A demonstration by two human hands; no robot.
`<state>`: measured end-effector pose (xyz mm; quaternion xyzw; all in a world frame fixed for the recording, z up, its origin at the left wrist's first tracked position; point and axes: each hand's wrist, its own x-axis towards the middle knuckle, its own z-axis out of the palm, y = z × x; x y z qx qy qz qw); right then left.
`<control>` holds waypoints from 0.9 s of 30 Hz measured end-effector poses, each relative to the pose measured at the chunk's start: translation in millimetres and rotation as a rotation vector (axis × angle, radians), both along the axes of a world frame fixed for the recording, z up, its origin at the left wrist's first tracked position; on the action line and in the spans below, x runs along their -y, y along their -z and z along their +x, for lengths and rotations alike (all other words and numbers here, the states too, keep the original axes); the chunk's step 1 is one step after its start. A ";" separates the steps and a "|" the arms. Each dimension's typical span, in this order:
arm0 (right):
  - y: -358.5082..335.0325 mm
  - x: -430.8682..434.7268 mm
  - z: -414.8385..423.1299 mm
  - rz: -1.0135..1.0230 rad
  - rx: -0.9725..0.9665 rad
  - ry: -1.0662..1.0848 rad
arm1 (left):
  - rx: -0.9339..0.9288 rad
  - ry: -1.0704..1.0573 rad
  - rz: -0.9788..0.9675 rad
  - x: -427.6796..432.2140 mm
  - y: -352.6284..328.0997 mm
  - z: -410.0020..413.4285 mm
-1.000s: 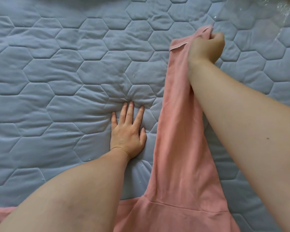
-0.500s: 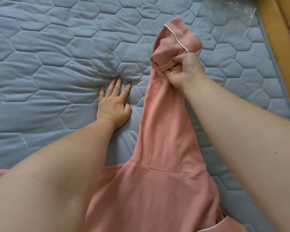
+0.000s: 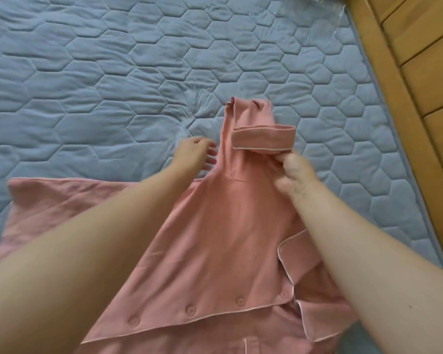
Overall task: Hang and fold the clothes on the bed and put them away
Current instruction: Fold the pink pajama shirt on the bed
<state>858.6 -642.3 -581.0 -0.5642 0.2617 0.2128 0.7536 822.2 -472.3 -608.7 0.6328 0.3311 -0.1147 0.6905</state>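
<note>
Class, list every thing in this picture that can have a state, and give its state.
Pink button-front pyjama shirt: lying front up on the bed.
Its sleeve: doubled back, cuff toward the shoulder.
Right hand: pinching the white-piped cuff.
Left hand: open, beside the sleeve.
Blue quilted bed cover: wrinkled near the sleeve.

Shirt (image 3: 215, 251) on quilt (image 3: 87, 85), sleeve (image 3: 248, 116) folded back over itself, left hand (image 3: 192, 154) left of sleeve, wooden frame (image 3: 420, 72) far right.
</note>
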 end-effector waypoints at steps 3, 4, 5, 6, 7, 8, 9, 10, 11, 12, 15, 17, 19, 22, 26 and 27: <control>10.1 21.0 -54.8 -0.004 -0.062 -0.016 | -0.234 0.030 -0.380 26.5 -14.4 -45.0; 9.8 26.1 -72.9 0.007 -0.090 -0.035 | -0.276 0.040 -0.430 32.3 -14.4 -57.8; 9.6 31.6 -90.1 0.023 -0.107 -0.060 | -0.301 0.043 -0.458 38.2 -14.4 -69.0; 7.2 36.4 -106.6 0.036 -0.114 -0.092 | -0.324 0.058 -0.464 44.6 -16.2 -80.9; 4.7 41.0 -121.7 0.027 -0.118 -0.125 | -0.353 0.070 -0.458 51.9 -18.6 -91.7; 2.6 45.0 -135.7 0.006 -0.128 -0.157 | -0.390 0.074 -0.445 58.8 -19.2 -102.7; 2.7 48.9 -148.0 -0.020 -0.151 -0.194 | -0.437 0.071 -0.420 65.5 -17.4 -113.4; 3.2 52.1 -159.5 -0.049 -0.195 -0.227 | -0.495 0.072 -0.380 71.1 -15.1 -124.1; 3.9 55.7 -170.1 -0.082 -0.251 -0.258 | -0.546 0.085 -0.311 75.5 -14.1 -135.2; 5.2 60.1 -179.9 -0.113 -0.311 -0.270 | -0.582 0.095 -0.246 77.8 -10.7 -145.8; 6.1 72.9 -201.8 -0.128 -0.432 -0.191 | -0.610 0.150 -0.073 78.8 -7.1 -175.5; 4.6 76.2 -209.8 -0.127 -0.452 -0.153 | -0.563 0.178 -0.103 76.8 -10.0 -191.3; 3.6 74.7 -213.4 -0.137 -0.446 -0.185 | -0.491 0.172 -0.182 72.8 -12.8 -205.0; 1.8 64.8 -216.6 -0.135 -0.461 -0.293 | -0.396 0.152 -0.347 60.9 -27.9 -219.7; -5.4 33.2 -230.2 -0.059 -0.395 -0.326 | -0.271 0.146 -0.423 25.7 -55.1 -237.8; -7.7 22.6 -235.5 -0.018 -0.373 -0.318 | -0.240 0.122 -0.441 13.0 -59.8 -242.0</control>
